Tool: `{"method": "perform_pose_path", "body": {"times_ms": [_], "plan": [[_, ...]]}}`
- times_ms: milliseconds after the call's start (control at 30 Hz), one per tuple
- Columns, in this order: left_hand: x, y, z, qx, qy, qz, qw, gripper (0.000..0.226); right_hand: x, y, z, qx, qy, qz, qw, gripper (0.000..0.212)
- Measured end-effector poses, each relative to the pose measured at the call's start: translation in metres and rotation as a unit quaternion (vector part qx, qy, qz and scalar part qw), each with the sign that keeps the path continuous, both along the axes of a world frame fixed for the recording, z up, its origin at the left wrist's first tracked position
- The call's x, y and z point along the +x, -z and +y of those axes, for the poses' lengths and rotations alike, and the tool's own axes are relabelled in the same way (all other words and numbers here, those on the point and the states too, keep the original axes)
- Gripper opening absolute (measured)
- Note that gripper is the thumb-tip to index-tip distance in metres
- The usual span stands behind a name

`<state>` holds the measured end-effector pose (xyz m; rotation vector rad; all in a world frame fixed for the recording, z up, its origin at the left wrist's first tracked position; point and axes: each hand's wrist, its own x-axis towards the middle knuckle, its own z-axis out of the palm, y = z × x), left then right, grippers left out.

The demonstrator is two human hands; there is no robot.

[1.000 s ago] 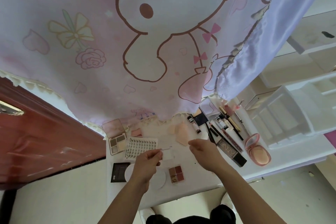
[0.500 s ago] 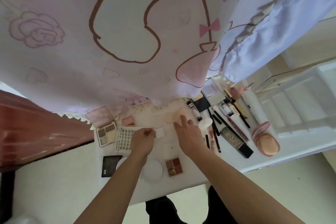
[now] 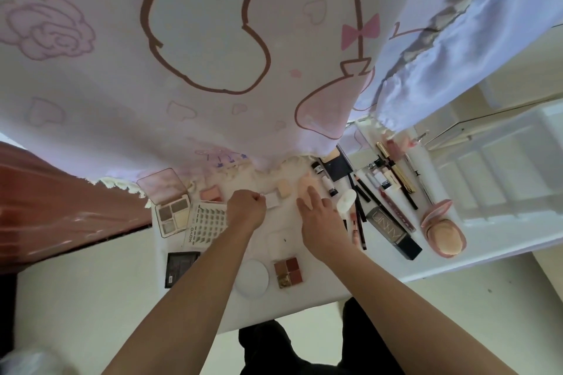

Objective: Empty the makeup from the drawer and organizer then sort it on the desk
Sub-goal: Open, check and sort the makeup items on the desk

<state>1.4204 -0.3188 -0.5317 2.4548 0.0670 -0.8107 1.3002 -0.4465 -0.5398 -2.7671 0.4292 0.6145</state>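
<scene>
A: Nearest edge of the worktop (image 3: 320, 292) noted: a round white pad (image 3: 251, 278) beside a red four-pan palette (image 3: 288, 272), a black compact (image 3: 178, 268) set to the left. Like seems laid with like.

B: Hands logged?

A: The left hand (image 3: 246, 213) is closed, its grip pinched on a small white piece (image 3: 272, 201), probably to be placed by the sponges. The right hand (image 3: 320, 222) is spread flat, grip wide, nothing held, fingertips reaching the peach sponge (image 3: 304, 187).

B: Farther back?

A: Sticks and pencils (image 3: 384, 189) are ranked in parallel at right, a pink cushion case (image 3: 443, 230) lying open. The white organizer (image 3: 493, 167) beyond appears emptied; its compartments show nothing. The drawer cannot be made out
</scene>
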Motion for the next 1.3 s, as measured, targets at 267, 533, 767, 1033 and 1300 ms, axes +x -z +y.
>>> {"method": "perform_pose_path", "body": {"times_ms": [267,533,767,1033,1300], "plan": [[-0.006,-0.043,0.066,-0.082,-0.056,-0.068,0.993,0.025,-0.009,-0.017,-0.001,0.078,0.051,0.004,0.996,0.057],[-0.072,-0.028,0.183,0.019,-0.014,-0.191,0.981,0.023,-0.032,-0.030,0.055,0.120,0.020,-0.053,0.991,0.049],[-0.141,0.006,0.215,0.096,0.065,-0.111,0.987,0.047,-0.051,-0.025,0.104,0.132,-0.077,-0.031,0.988,0.047],[-0.146,0.006,0.230,0.133,0.142,-0.043,0.980,0.054,-0.028,-0.025,0.145,0.124,-0.138,-0.057,0.981,0.065],[-0.136,0.009,0.259,0.059,0.142,-0.028,0.988,0.042,0.006,-0.015,0.176,0.082,-0.199,-0.063,0.975,0.069]]}}
